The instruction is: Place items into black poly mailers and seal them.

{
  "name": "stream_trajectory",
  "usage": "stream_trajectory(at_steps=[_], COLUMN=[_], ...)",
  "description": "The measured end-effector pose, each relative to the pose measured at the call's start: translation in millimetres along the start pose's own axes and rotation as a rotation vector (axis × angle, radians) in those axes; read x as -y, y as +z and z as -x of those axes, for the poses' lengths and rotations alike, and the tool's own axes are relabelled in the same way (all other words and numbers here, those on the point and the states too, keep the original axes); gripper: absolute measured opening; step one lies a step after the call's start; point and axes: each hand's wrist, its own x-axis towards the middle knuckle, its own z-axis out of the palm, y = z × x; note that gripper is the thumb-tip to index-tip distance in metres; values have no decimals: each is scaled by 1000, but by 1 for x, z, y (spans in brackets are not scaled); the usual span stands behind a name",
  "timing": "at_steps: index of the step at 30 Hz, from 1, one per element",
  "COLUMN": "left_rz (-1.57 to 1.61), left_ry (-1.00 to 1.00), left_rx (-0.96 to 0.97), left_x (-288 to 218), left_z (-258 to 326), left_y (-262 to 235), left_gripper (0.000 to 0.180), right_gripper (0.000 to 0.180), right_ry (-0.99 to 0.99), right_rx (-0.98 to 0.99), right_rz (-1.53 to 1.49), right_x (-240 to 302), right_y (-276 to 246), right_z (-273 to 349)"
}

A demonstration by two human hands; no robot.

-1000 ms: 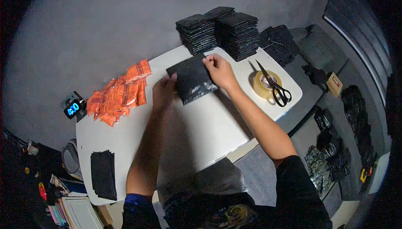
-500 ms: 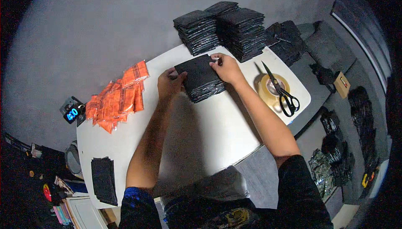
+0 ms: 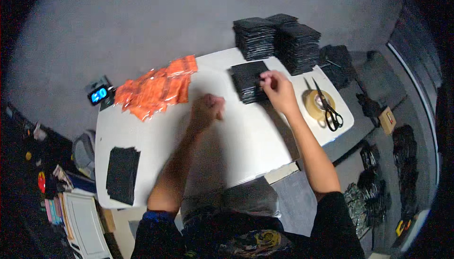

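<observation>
A squared stack of flat black plastic packets (image 3: 248,79) lies on the white table (image 3: 236,136). Beside its right edge is my right hand (image 3: 279,91), fingers loosely bent and the thumb a little apart, with nothing visible between them. My left hand (image 3: 207,111) is over the table, left of the stack and away from it; motion smears its fingers. Taller piles of the same black packets (image 3: 255,39) stand behind the stack. To the left of these spreads a heap of orange packets in clear plastic (image 3: 158,88).
A clear tape roll (image 3: 313,105) and black scissors (image 3: 329,113) lie at the right. Flat black pieces (image 3: 123,174) rest at the front left. A small lit display (image 3: 98,96) stands by the left edge. More black packets (image 3: 406,155) lie on the grey seat beyond the right.
Both hands held the sides of the top black packet. My left hand has let go and moved away from the stack; my right has loosened at the right edge. The view has shifted.
</observation>
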Motion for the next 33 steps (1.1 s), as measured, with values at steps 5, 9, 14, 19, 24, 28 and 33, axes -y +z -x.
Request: stream_trajectory(at_steps=[5, 9, 14, 19, 24, 28, 33], left_rz=[-455, -661, -824, -1122, -1138, -1192, -1181], left_ry=[-173, -84, -39, 39, -65, -30, -112], left_rx=[-253, -527, -699, -771, -760, -731, -729], left_x=[-1, -21, -50, -65, -47, -46, -48], left_z=[151, 243, 314, 325, 329, 327, 321], left_y=[-39, -74, -131, -166, -196, -195, -194], left_gripper=[39, 45, 28, 21, 24, 24, 22], right_gripper=[14, 23, 27, 27, 26, 29, 34], right_ry=[266, 105, -69, -500, -456, -293, -313], right_rx=[309, 507, 712, 670, 796, 848, 866], right_rz=[-245, -172, -289, -244, -229, -263, -305], right_x=[99, 161, 197, 188, 211, 198, 190], right_y=[41, 91, 181, 278, 293, 292, 297], right_z=[99, 159, 186, 198, 201, 201, 200])
